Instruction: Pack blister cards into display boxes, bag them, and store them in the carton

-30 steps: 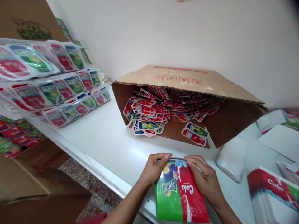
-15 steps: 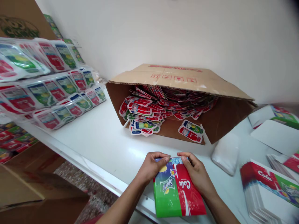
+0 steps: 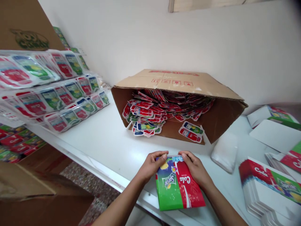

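Note:
Both my hands grip the far edge of a green and red printed card [image 3: 178,188] marked Sprite and Cola, lying flat near the front edge of the white table [image 3: 103,141]. My left hand [image 3: 151,164] pinches its top left corner, fingers curled. My right hand [image 3: 195,168] pinches the top right corner in the same way. Just beyond them a cardboard box [image 3: 185,84] lies on its side, spilling several red and green bottle-shaped packets [image 3: 145,117]. A pair of such packets [image 3: 191,131] rests on the box's lower flap.
Stacked rows of packaged packets in clear plastic [image 3: 47,91] fill the left. A stack of the same printed cards [image 3: 270,188] sits at right, with white sheets [image 3: 272,135] behind. A white plastic bag [image 3: 224,152] lies right of my hands. Brown cartons [image 3: 35,194] stand below left.
The view has shifted slightly and the card with my hands sits a bit higher and further left in view. Both hands keep their grip on the card's far edge.

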A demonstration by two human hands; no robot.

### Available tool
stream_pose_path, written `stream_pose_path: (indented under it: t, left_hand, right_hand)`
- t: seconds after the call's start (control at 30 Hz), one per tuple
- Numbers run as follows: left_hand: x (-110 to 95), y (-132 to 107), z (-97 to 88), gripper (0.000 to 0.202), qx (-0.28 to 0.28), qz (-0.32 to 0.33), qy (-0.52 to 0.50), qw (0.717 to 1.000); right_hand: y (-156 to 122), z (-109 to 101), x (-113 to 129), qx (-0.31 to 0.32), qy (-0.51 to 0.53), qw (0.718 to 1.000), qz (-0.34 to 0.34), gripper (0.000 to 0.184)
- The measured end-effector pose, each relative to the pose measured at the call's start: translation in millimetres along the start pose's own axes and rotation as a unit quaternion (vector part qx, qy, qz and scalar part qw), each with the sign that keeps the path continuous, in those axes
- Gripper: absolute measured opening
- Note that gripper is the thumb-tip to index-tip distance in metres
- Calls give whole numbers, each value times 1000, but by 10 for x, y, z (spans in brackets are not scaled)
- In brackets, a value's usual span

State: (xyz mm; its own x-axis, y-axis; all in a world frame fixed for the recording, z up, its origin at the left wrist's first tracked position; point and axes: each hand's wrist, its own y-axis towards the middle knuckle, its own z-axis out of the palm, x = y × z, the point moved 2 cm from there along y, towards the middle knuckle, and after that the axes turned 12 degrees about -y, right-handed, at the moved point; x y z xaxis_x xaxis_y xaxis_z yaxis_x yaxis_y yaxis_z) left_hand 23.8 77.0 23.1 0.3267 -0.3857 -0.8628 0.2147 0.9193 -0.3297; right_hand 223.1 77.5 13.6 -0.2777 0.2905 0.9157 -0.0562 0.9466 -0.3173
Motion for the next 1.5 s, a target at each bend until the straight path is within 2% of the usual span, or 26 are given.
stream_pose_path:
  t: [0.1,0.2,0.3,0.37,0.4,0.47,0.53,0.6,0.67,0.7,0.77,0.87,0.97,1.07,1.13,1.2,1.23,1.27,1.3,1.37,1.4,1.5]
  left_hand:
    - [34,-188,-81,68,-47,31,35,998]
    - [73,-381,-91,54,-77,49,85,992]
    - [22,-458,-47,45,-63,82,99,990]
    - [-49,-432,-5,47,-27,92,71,993]
    - [-89,-403,20,49,-3,106,55,993]
    - [-159,-335,63,56,18,170,48,984]
    - [-167,-280,81,61,-13,233,64,970]
    - [-87,-255,74,58,-44,216,49,974]
    - [37,-279,56,62,-30,154,-13,987]
    - [88,-310,45,67,-12,140,-43,989]
    - [140,-389,28,75,31,164,-61,984]
    - [140,-461,42,82,77,224,-3,972]
    - [119,-379,65,72,77,223,41,971]
    - [50,-168,19,60,81,203,33,975]
    - [-39,-9,-39,59,97,184,37,977]
    - [-143,123,-83,56,110,168,59,978]
    - [-191,171,-90,53,115,162,70,978]
    - [-230,203,-84,49,122,157,78,977]
    - [-259,222,-65,46,130,151,81,977]
    - [-284,229,1,41,145,138,70,977]
    - [-285,222,40,40,149,132,61,978]
    - [-270,202,133,36,146,126,41,980]
  right_hand:
    - [-94,-72,-139,-29,-3,999,19,64]
    - [-244,-78,-210,-10,-1,1000,24,70]
    - [-408,-39,-120,16,26,999,31,72]
    - [-531,-17,-23,-35,45,998,16,69]
    - [-604,-1,17,-84,45,995,-16,67]
    - [-779,70,43,-187,22,975,-121,67]
    - [-973,204,-32,-254,-28,939,-230,70]
    - [-1123,352,-190,-256,-80,920,-287,60]
    - [-1179,426,-352,-224,-106,921,-302,46]
    - [-1161,416,-409,-214,-105,925,-295,43]
    - [-1022,317,-447,-225,-85,936,-258,44]
    - [-637,152,-321,-258,-10,943,-211,54]
    - [-313,194,-137,-223,67,953,-195,61]
    - [-271,265,-83,-212,59,959,-181,57]
    - [-324,157,-108,-218,-9,957,-192,53]
    - [-330,-119,-136,-234,-182,939,-174,50]
    - [-298,-307,-144,-248,-283,915,-144,47]
    - [-245,-515,-146,-274,-402,869,-91,43]
    - [-176,-722,-143,-293,-449,842,-52,40]
    - [-12,-1073,-130,-326,-497,804,11,42]
    - [69,-1201,-128,-334,-503,796,33,42]
    - [245,-1403,-147,-332,-529,776,85,31]
